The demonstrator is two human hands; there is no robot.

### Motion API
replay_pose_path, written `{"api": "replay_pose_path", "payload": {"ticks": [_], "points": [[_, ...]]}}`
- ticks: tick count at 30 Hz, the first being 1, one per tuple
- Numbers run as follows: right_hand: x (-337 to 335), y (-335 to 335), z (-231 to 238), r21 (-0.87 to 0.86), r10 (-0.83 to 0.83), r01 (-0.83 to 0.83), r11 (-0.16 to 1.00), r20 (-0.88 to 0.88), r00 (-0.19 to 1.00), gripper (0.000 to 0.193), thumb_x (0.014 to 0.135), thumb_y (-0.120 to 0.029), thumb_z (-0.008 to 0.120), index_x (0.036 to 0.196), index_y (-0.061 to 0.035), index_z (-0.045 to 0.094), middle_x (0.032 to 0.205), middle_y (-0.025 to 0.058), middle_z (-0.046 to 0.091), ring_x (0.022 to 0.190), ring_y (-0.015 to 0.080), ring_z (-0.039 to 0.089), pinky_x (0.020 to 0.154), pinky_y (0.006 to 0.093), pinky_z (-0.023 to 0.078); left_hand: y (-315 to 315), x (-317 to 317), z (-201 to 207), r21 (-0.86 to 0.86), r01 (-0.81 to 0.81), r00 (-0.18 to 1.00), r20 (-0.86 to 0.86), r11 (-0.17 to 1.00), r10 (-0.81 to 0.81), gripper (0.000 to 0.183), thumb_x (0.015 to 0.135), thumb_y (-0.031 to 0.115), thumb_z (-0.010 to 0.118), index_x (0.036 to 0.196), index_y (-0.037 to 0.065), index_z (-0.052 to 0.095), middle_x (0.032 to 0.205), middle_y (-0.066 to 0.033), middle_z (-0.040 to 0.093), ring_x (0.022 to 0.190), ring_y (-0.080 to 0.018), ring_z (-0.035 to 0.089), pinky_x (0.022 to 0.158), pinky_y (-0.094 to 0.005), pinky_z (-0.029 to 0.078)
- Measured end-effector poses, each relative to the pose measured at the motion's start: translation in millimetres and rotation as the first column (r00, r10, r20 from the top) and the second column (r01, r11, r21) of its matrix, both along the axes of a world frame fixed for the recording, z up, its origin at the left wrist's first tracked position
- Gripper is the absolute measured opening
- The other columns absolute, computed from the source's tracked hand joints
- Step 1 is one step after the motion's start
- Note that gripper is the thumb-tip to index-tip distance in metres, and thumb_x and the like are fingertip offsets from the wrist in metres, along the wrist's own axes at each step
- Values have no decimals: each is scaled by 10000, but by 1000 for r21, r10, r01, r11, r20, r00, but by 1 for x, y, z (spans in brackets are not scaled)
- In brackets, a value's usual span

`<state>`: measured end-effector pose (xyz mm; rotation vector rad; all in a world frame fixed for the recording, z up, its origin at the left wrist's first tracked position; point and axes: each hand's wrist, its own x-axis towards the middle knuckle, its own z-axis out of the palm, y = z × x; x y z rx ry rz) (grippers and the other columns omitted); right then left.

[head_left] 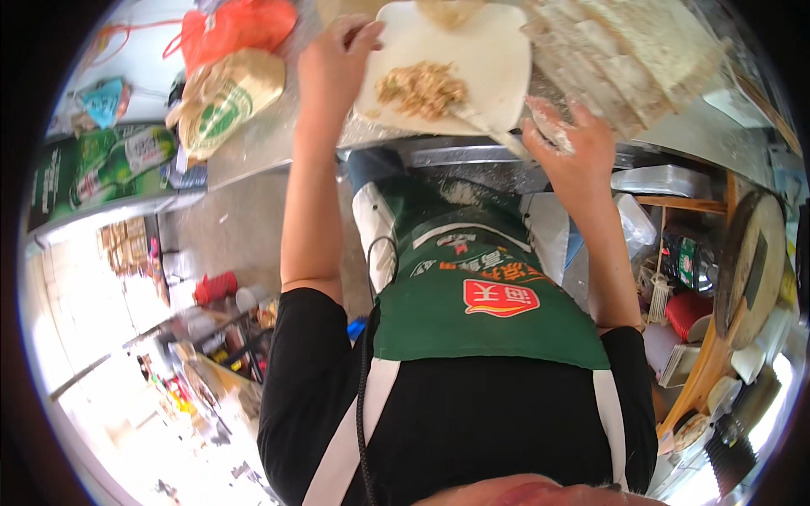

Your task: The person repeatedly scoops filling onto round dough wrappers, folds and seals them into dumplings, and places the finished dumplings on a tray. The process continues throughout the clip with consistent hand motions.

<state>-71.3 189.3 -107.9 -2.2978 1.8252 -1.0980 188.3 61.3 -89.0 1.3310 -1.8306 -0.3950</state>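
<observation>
A white square tray (pixel 494 51) holds a heap of light-brown chopped filling (pixel 422 89). A pale spoon or spatula (pixel 492 131) rests with one end in the filling, its handle sticking out over the near right rim. My left hand (pixel 344 46) is at the tray's left edge, fingers half curled and thumb apart, nothing visible in it. My right hand (pixel 575 139), white with flour on the fingers, is beside the handle's end. Its fingers are spread, with no clear grip on the handle. Floury dough sheets (pixel 629 63) lie in overlapping layers right of the tray.
A thin piece of dough (pixel 451 12) lies at the tray's far edge. Left on the counter are a red plastic bag (pixel 240 34) and a tan bag with a green print (pixel 228 101). A round wooden board (pixel 749 270) stands at the right, near cluttered shelves.
</observation>
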Motion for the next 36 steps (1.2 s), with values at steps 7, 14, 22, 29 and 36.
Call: {"api": "replay_pose_path", "payload": {"ticks": [7, 14, 22, 29, 36], "points": [[25, -9, -38, 323, 237, -138, 936, -293, 926, 398, 826, -215, 572, 1202, -84, 567, 1105, 262, 571, 783, 338, 645, 695, 393, 525, 18, 112, -57, 212, 32, 874, 468, 977, -130, 292, 784, 216, 699, 1002, 29, 643, 1004, -114, 646, 964, -251, 604, 849, -330, 458], [44, -16, -26, 467, 237, -36, 884, -379, 894, 400, 814, -60, 517, 1211, -92, 555, 1070, 259, 589, 871, 372, 625, 729, 396, 518, 17, 115, -58, 263, 54, 919, 363, 963, -151, 265, 821, 205, 664, 1007, 18, 638, 933, -106, 661, 888, -236, 634, 804, -328, 478], [28, -21, -1, 389, 148, -134, 912, -4, 989, 400, 734, -88, 528, 1114, -124, 649, 1149, 298, 549, 1089, 418, 512, 944, 417, 407, 69, 75, -65, 319, 303, 383, -904, 898, 192, 359, 985, 186, 413, 1252, -51, 448, 1227, -139, 552, 1106, -267, 560, 966, -439, 453], [28, -33, -37, 374, 389, -241, 896, -394, 833, 481, 735, -83, 532, 1204, -163, 596, 1149, 293, 548, 1049, 400, 530, 948, 386, 409, 121, 35, -83, 532, 397, 220, -846, 748, 486, 448, 986, 316, 412, 1265, -33, 436, 1218, -156, 553, 1107, -283, 564, 935, -432, 482], [25, -39, -22, 444, 170, -60, 894, -211, 963, 375, 710, -80, 565, 1076, -44, 638, 1082, 257, 592, 987, 340, 567, 876, 365, 443, 132, 7, -98, 510, 445, 81, -842, 736, 533, 344, 952, 109, 472, 1247, -65, 441, 1240, -151, 542, 1139, -248, 546, 985, -394, 439]]}}
